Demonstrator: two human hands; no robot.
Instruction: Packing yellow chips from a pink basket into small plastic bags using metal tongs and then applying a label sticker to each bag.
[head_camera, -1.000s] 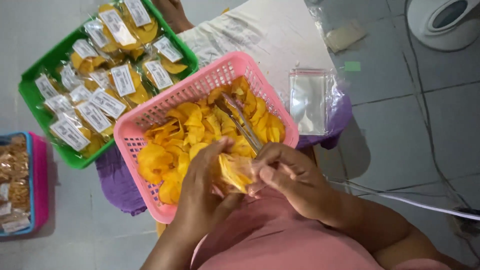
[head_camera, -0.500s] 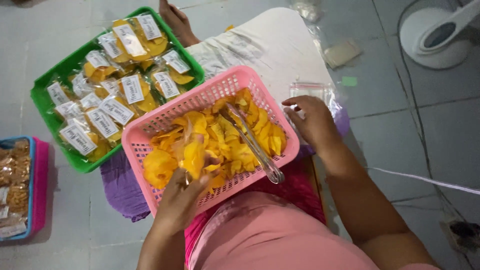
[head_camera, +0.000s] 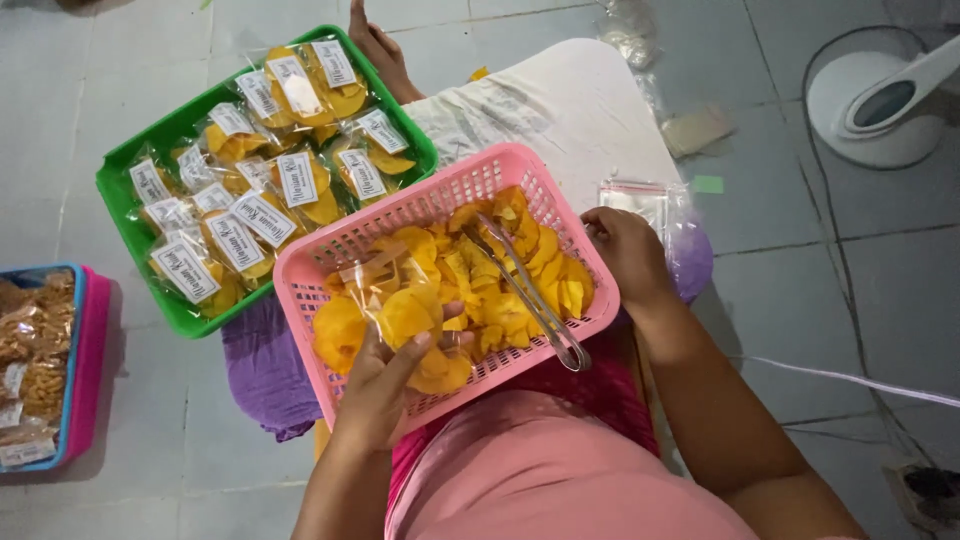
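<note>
Chips fill the pink basket (head_camera: 300, 262), a heap of yellow-orange slices lying across the person's lap, with metal tongs (head_camera: 525, 290) resting slantwise on top of them, handle end near the front rim. At the front left of the basket the left hand (head_camera: 385, 375) is closed around a small clear bag of chips (head_camera: 400, 305), fingers curled under it and thumb across its side; the bag's open top sticks up above the heap. At the basket's right rim the right hand (head_camera: 622, 250) lies palm down, fingers bent over the edge, touching a stack of empty clear bags (head_camera: 640, 200) that sits just beside the basket; whether it grips one cannot be told. Under the basket a purple cloth (head_camera: 260, 370) hangs out to the left. Behind the basket lies a white pillow (head_camera: 560, 100). A green tray (head_camera: 125, 225), packed with sealed, labelled bags of the same chips, stands on the tiled floor just to the left of the pink basket, touching its corner. Farther left, at the picture's edge, a blue tray (head_camera: 68, 370) nested in a pink one holds packets of brown snacks. The base of a white fan (head_camera: 880, 100) stands at the upper right.
</note>
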